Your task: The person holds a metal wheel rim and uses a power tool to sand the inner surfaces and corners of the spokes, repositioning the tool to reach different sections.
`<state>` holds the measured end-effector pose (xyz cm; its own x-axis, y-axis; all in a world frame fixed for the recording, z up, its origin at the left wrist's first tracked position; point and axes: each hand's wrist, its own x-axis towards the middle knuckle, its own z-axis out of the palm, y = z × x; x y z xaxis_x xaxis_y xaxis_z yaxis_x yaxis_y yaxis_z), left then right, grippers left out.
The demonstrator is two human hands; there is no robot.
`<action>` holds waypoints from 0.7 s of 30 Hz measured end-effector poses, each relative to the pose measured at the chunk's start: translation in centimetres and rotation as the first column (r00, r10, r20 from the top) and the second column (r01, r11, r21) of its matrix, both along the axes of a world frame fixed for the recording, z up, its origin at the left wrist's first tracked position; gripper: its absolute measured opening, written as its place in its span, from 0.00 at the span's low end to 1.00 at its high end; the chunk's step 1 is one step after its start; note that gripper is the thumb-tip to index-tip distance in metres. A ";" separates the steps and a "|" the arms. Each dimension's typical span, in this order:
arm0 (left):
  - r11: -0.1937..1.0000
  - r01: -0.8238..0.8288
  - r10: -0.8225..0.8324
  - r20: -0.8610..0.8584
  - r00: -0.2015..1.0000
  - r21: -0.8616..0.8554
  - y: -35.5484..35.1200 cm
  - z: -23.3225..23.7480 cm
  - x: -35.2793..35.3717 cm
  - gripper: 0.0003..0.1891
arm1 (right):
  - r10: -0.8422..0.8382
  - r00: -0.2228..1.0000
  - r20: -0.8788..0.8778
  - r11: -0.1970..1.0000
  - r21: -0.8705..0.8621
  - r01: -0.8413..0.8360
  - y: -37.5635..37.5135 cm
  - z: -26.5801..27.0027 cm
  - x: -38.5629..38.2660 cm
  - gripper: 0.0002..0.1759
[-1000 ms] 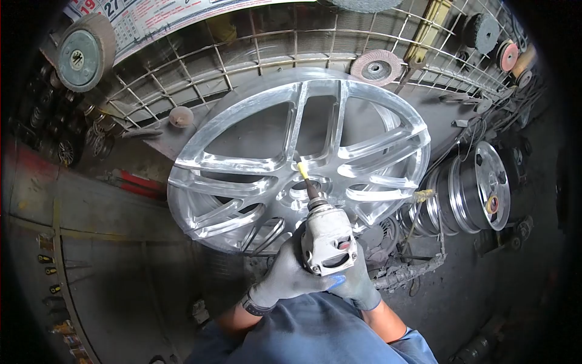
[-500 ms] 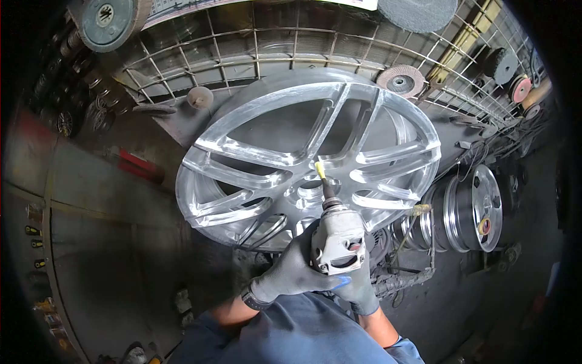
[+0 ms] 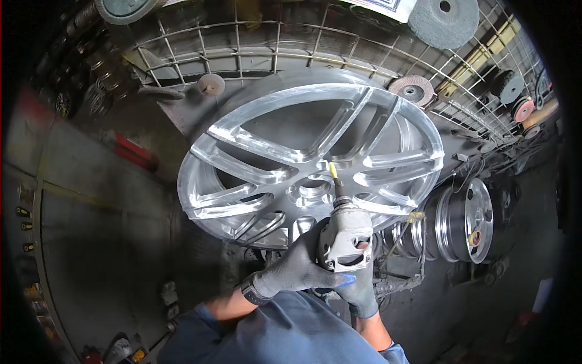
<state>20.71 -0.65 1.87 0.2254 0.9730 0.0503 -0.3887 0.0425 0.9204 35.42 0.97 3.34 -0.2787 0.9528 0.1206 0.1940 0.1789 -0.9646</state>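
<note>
Both my gloved hands hold a white die grinder (image 3: 344,233), pointed away from me. My left hand (image 3: 296,264) is wrapped round its left side, thumb across the rear end. My right hand (image 3: 361,292) closes on it from below right, fingers mostly hidden by the body. A slim shank runs forward to a narrow yellow tip (image 3: 333,169), which overlaps the hub face just beyond the centre hole. That hub belongs to a bare metal alloy wheel (image 3: 260,147) with paired spokes, lying tilted in front of me and brightly scuffed along its spoke edges.
Behind the wheel stands a wire grid (image 3: 279,45) hung with abrasive discs, including a large grey disc (image 3: 445,27) and a flap disc (image 3: 411,91). More polished wheels (image 3: 479,218) stand at right by a metal stand (image 3: 403,282). A panel (image 3: 97,242) fills the left.
The view has shifted and turned slightly. The grinder's yellow tip has moved a little to the right across the hub face; both hands keep their hold.
</note>
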 end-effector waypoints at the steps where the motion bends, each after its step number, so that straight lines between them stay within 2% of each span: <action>1: 1.000 -0.004 0.005 0.028 1.000 -0.027 -0.1 0.3 -0.1 0.53 | 0.044 0.999 0.016 0.998 0.049 -0.045 0.2 -0.4 0.2 0.25; 4: 0.999 -0.044 0.042 -0.055 0.998 -0.023 -0.4 0.8 0.0 0.52 | 0.096 0.994 0.056 0.991 0.093 -0.101 0.4 -0.3 0.5 0.27; 6: 0.999 -0.052 0.052 -0.020 0.998 0.003 -0.1 0.7 0.3 0.52 | 0.104 0.991 0.081 0.990 0.086 -0.111 0.2 -0.1 0.5 0.27; 8: 0.998 -0.061 0.061 0.017 0.998 0.029 0.3 0.2 0.5 0.52 | 0.000 0.998 -0.064 0.989 -0.150 -0.009 -0.1 0.0 0.3 0.28; 10: 0.997 0.012 -0.012 -0.006 1.000 0.072 0.8 -0.4 0.6 0.47 | -0.026 0.997 -0.074 0.988 -0.156 0.014 -0.2 0.4 0.2 0.28; 12: 0.998 0.015 -0.016 0.013 1.000 0.067 0.8 -0.2 0.7 0.47 | -0.052 0.995 -0.085 0.986 -0.163 0.037 -0.3 0.8 0.5 0.27; 14: 0.998 0.016 -0.017 0.026 1.000 0.062 0.7 0.1 0.5 0.47 | 0.165 0.986 0.028 0.964 -0.214 -0.155 -0.1 1.1 1.2 0.37; 15: 0.999 0.013 -0.014 0.019 1.000 0.039 0.5 0.2 0.3 0.50 | 0.169 0.985 0.026 0.964 -0.213 -0.160 -0.1 0.9 0.9 0.37; 17: 1.000 0.010 -0.010 0.011 1.000 0.016 0.0 0.2 0.1 0.53 | 0.011 0.999 -0.043 0.990 -0.139 -0.017 -0.1 0.2 0.1 0.28; 18: 1.000 -0.010 0.010 0.022 1.000 -0.013 -0.3 0.1 0.1 0.54 | 0.013 0.999 -0.044 0.990 -0.139 -0.019 -0.2 0.1 0.1 0.28; 20: 0.999 -0.029 0.030 0.033 0.999 -0.043 -0.6 0.2 -0.1 0.55 | 0.011 0.986 -0.164 0.960 -0.275 -0.057 -0.7 -0.4 0.4 0.29; 21: 1.000 -0.027 0.026 -0.030 0.999 -0.016 -0.6 0.2 -0.2 0.55 | -0.022 0.986 -0.168 0.988 -0.152 -0.004 -1.2 -2.3 0.7 0.31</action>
